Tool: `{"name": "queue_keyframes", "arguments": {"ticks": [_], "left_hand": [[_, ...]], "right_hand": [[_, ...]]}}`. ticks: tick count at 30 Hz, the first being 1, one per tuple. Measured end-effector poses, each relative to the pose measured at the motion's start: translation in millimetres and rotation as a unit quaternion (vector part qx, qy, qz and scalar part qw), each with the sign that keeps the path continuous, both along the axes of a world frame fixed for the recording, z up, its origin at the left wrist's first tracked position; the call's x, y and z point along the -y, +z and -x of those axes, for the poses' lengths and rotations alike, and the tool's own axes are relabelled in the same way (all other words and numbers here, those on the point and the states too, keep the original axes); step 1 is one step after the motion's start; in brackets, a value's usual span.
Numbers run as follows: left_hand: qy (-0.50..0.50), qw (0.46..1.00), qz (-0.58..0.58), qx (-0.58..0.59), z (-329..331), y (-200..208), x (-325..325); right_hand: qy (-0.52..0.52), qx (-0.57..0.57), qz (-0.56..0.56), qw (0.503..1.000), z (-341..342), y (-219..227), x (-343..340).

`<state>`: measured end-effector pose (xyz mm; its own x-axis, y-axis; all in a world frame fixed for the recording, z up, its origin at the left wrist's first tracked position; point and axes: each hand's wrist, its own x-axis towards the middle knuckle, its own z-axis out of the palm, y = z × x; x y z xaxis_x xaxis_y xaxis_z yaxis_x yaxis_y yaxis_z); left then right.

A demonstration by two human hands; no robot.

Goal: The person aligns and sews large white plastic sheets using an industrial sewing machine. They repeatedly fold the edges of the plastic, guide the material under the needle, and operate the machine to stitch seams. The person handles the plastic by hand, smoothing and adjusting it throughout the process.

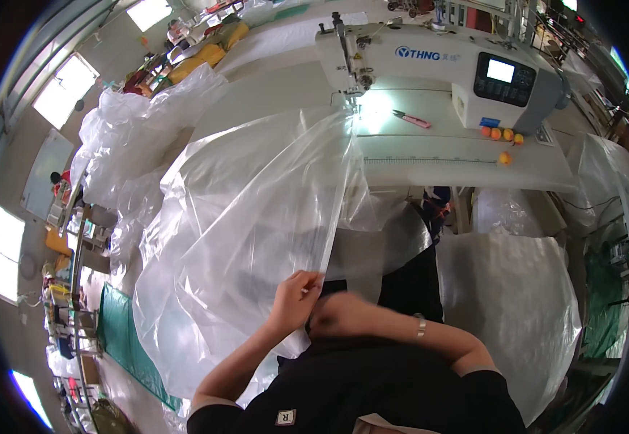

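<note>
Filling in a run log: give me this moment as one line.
left hand: holding plastic sheet by edge | right hand: close by, blurred, grip unclear | sheet: reaches sewing machine | pink tool: lying right of needle area

Ahead of your left grip (295, 300) you have the pale table (538, 165). The clear sheet (256, 173) lies across it and spills over the front edge down to that grip. Ahead and right of the grip stands the sewing machine (394, 54), with the pink cutter (417, 121) under its arm. Farther right sit four orange balls (496, 134); nearer you, a fifth (504, 158) ends the ruler (430, 160).
</note>
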<state>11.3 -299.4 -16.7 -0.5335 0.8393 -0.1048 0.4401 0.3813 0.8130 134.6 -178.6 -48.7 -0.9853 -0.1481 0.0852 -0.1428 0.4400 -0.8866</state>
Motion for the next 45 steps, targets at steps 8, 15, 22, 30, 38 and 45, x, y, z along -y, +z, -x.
{"name": "queue_keyframes", "arguments": {"ticks": [8,15,22,30,38,45], "left_hand": [[-0.014,0.991,-0.112,0.076,-13.0,20.3,-2.7],[-0.069,0.990,-0.107,0.056,-20.7,42.8,-12.3],[-0.086,0.987,-0.130,0.040,-24.9,35.1,-18.3],[-0.093,0.989,-0.108,0.045,-22.1,32.9,-7.3],[-0.018,0.973,-0.083,0.216,-22.3,11.5,3.5],[-0.012,0.989,-0.087,0.117,-9.4,21.7,-0.5]], "right_hand": [[-0.402,-0.175,-0.387,0.811,4.1,-25.6,-142.5],[-0.238,-0.029,0.084,0.967,-26.1,7.0,-63.9],[-0.165,-0.096,-0.083,0.978,-46.9,56.7,-18.8],[-0.114,-0.116,-0.105,0.981,-32.8,50.0,-0.7],[-0.087,-0.076,-0.155,0.981,-28.9,52.0,-1.9],[-0.068,0.052,0.273,0.958,-19.1,32.4,-62.8]]}}
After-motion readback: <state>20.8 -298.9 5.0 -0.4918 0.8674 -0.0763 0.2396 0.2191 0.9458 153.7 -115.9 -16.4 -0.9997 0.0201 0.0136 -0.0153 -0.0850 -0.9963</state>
